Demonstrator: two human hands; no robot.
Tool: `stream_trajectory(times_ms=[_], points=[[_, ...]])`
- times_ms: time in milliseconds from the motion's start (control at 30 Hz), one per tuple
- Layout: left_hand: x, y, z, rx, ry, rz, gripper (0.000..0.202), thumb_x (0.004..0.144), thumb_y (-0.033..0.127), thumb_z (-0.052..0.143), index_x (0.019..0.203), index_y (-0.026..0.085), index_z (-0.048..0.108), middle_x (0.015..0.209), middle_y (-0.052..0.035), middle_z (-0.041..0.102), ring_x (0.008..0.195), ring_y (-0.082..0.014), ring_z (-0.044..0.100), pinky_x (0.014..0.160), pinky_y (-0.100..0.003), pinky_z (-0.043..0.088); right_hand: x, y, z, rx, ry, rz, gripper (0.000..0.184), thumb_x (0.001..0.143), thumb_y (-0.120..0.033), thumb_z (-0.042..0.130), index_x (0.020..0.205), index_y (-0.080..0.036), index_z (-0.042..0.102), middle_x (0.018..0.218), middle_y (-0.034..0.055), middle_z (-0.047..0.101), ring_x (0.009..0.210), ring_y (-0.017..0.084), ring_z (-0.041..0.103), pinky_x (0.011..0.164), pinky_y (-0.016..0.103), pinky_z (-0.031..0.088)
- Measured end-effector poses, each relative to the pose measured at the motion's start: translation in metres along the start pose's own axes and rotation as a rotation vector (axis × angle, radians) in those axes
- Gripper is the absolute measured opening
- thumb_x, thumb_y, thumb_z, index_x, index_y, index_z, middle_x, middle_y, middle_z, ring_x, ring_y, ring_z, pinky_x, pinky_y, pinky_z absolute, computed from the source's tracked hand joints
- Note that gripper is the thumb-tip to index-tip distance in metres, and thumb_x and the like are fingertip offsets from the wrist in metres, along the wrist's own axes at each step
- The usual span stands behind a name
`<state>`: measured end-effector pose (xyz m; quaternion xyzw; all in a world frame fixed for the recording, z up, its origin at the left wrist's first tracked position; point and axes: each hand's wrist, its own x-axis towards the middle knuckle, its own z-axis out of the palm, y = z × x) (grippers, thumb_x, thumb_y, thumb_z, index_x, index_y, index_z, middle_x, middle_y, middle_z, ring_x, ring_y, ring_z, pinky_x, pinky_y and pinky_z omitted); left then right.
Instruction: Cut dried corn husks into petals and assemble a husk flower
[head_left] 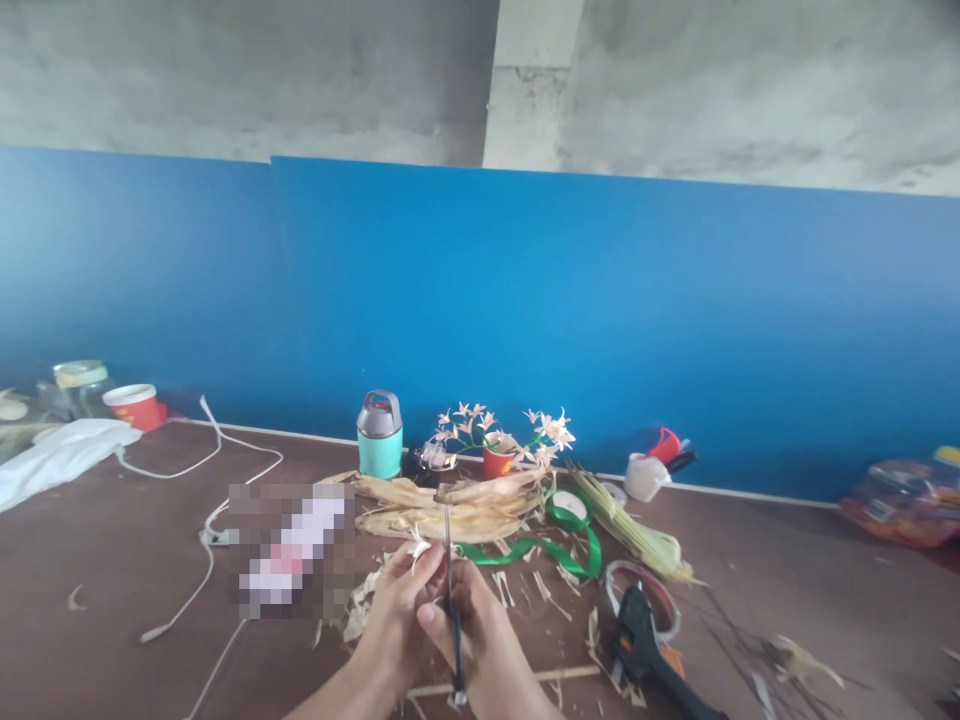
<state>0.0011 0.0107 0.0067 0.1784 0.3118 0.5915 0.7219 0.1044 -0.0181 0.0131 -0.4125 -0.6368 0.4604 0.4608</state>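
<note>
Low in the middle of the head view, my left hand (399, 612) pinches a small pale flower (420, 546) that looks made of dried husk; its lower part is hidden by the fingers. Close beside it, my right hand (480, 625) is closed around slim dark tweezers (451, 580), their thin tip pointing up and away from me. The two hands nearly touch. Just beyond them lie dried corn husks (450, 515) and a loose green ribbon (551, 552). Husk scraps (360, 605) are scattered around my wrists.
A black glue gun (649, 650) rests by a tape roll (675, 605) at right. Behind stand a teal flask (380, 450), a red cup (498, 458) with flower stems, and a bundle of pale green stalks (637, 530). White cables (202, 560) cross the left side.
</note>
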Motion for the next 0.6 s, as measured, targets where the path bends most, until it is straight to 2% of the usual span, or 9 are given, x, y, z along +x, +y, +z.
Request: stream_trajectory(times_ms=[200,300,400,467,600], points=[[-0.003,0.003,0.003,-0.032,0.031,-0.034,0.020,0.058,0.020,0.080,0.070,0.015,0.065,0.067,-0.0018,0.067,0.060,-0.0139,0.063,0.057,-0.023,0.049,-0.001,0.000,0.003,0.041,0.038,-0.006,0.028,0.081,-0.038,0.060,0.100,-0.019,0.048,0.092,0.0062,0.062,0.084,0.019,0.059,0.078,0.029,0.046],[-0.001,0.004,0.001,-0.018,0.035,-0.027,0.019,0.059,0.020,0.079,0.071,0.015,0.066,0.070,-0.0020,0.068,0.064,-0.0136,0.063,0.062,-0.023,0.050,0.001,0.002,-0.002,-0.033,0.082,-0.001,0.025,0.082,-0.037,0.058,0.097,-0.019,0.048,0.088,0.0053,0.063,0.078,0.018,0.060,0.070,0.026,0.046],[0.002,0.007,-0.002,0.040,0.033,-0.003,0.019,0.060,0.022,0.079,0.073,0.014,0.067,0.073,-0.0032,0.069,0.067,-0.0147,0.063,0.061,-0.023,0.049,0.007,0.001,-0.018,-0.257,0.141,0.062,0.029,0.077,-0.031,0.062,0.099,-0.019,0.045,0.075,0.0020,0.062,0.064,0.017,0.059,0.058,0.025,0.043],[0.005,0.011,-0.004,0.071,0.008,0.048,0.018,0.059,0.020,0.079,0.071,0.014,0.068,0.074,-0.0036,0.069,0.069,-0.0144,0.063,0.064,-0.023,0.049,0.011,0.000,-0.034,-0.455,0.185,0.156,0.032,0.073,-0.025,0.063,0.098,-0.019,0.044,0.065,0.0002,0.060,0.058,0.018,0.057,0.054,0.025,0.040],[0.014,0.022,-0.006,0.139,-0.080,0.142,0.012,0.061,0.017,0.077,0.065,0.014,0.067,0.066,-0.0008,0.066,0.065,-0.0104,0.060,0.064,-0.019,0.046,0.017,-0.003,-0.072,-0.808,0.218,0.197,0.026,0.068,-0.020,0.065,0.088,-0.018,0.047,0.066,0.0041,0.060,0.066,0.024,0.057,0.063,0.031,0.039]])
